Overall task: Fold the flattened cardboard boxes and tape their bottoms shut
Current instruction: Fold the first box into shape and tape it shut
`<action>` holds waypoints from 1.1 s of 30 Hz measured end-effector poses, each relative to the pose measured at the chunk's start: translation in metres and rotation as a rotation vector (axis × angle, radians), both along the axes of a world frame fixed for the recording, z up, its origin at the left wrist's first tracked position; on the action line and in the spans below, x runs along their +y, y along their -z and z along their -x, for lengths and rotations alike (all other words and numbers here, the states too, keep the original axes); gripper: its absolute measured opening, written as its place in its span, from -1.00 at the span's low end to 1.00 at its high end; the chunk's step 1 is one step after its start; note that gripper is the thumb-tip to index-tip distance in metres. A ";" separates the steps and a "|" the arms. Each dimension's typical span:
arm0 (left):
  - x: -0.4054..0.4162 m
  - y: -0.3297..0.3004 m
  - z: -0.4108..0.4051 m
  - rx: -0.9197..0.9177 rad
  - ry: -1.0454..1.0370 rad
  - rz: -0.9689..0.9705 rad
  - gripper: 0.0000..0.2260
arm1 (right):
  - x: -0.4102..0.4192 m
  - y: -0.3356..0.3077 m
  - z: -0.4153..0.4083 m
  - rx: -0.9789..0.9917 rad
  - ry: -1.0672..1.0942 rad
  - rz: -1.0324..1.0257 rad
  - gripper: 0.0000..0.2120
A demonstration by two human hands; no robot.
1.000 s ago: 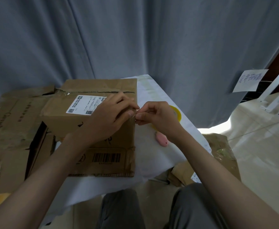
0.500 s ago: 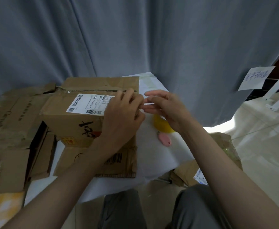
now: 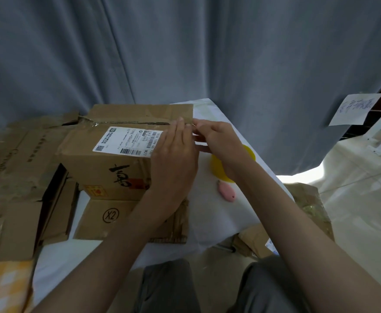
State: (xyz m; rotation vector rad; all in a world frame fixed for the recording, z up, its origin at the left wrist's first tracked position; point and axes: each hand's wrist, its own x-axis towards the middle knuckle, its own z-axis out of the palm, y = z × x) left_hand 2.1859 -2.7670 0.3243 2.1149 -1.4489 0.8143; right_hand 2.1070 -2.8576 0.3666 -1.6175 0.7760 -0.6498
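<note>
At the white-covered table, I watch the left hand lie flat on the right end of the folded box, fingers straight and together, tips at the seam that crosses the top. The right hand sits just beside those fingertips, off the box's right edge, its fingers loosely extended toward them. Whether a strip of tape runs between the two hands I cannot tell.

The box stands on the table under and left of the left fingers, resting partly on a flattened box marked X2. A white label lies just left of the fingers. The yellow tape roll shows from under the right wrist, a pink cutter nearer me.

I judge the box light, stiff along its creases yet easily dented on the panels, and apt to slide on the cloth; the best hold looks to be flat pressure beside the seam, or the corners.

A second ago both hands pinched together at the box's near right corner; now the fingers are straightened and higher, at the seam's end.
</note>
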 end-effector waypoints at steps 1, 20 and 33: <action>0.002 -0.003 0.001 0.011 0.008 -0.008 -0.73 | 0.002 0.000 0.003 -0.010 -0.015 -0.022 -0.70; 0.137 -0.047 -0.119 0.714 -0.321 0.083 -0.53 | 0.060 -0.018 -0.004 0.151 0.057 0.220 -0.73; 0.160 -0.038 -0.098 0.671 -0.148 0.296 -0.76 | -0.003 -0.036 -0.086 0.135 0.125 -0.023 -0.65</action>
